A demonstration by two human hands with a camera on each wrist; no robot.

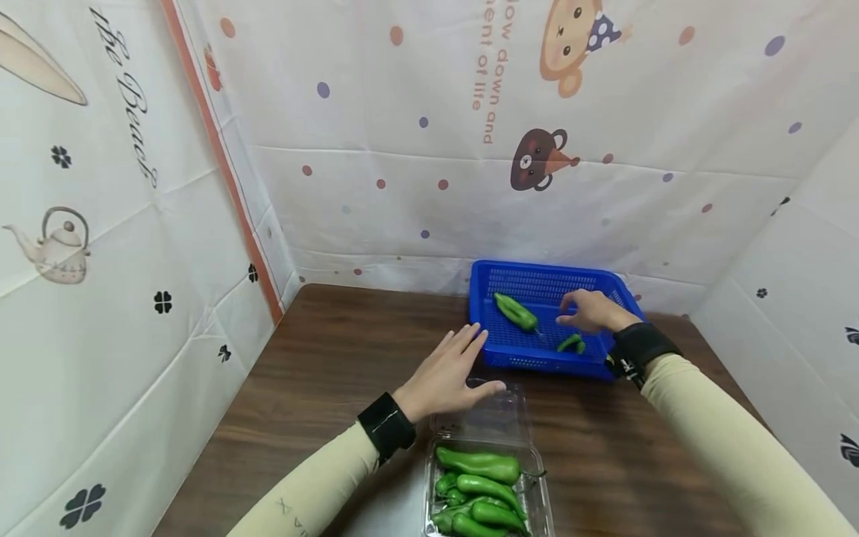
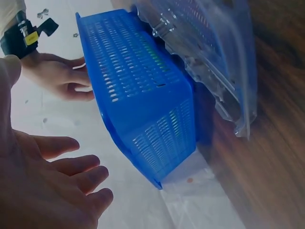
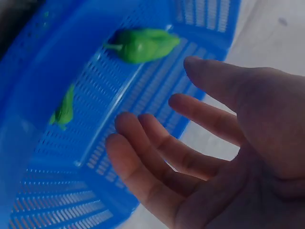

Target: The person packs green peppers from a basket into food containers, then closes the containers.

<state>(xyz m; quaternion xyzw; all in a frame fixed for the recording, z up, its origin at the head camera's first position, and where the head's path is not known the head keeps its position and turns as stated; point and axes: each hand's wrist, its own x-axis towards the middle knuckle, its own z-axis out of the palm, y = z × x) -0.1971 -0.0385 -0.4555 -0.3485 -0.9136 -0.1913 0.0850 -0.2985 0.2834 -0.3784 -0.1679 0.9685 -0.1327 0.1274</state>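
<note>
My right hand (image 1: 590,311) hovers over the blue basket (image 1: 479,328), fingers loosely bent and nothing between them. Inside that basket lie a large green pepper (image 1: 515,312) and a small curled green pepper (image 1: 572,343). The right wrist view shows the large pepper (image 3: 145,45) beyond the thumb and the small one (image 3: 64,109) partly behind the basket's rim. My left hand (image 1: 446,377), fingers extended and holding nothing, is above the raised lid (image 1: 499,414) of a clear plastic box (image 1: 429,485). Several green peppers (image 1: 479,466) fill the box.
The brown wooden tabletop (image 1: 322,358) carries the box in front and the basket at the back. Printed white cloth (image 1: 376,134) hangs behind it and along both sides. A pale patch (image 1: 389,500) lies left of the box.
</note>
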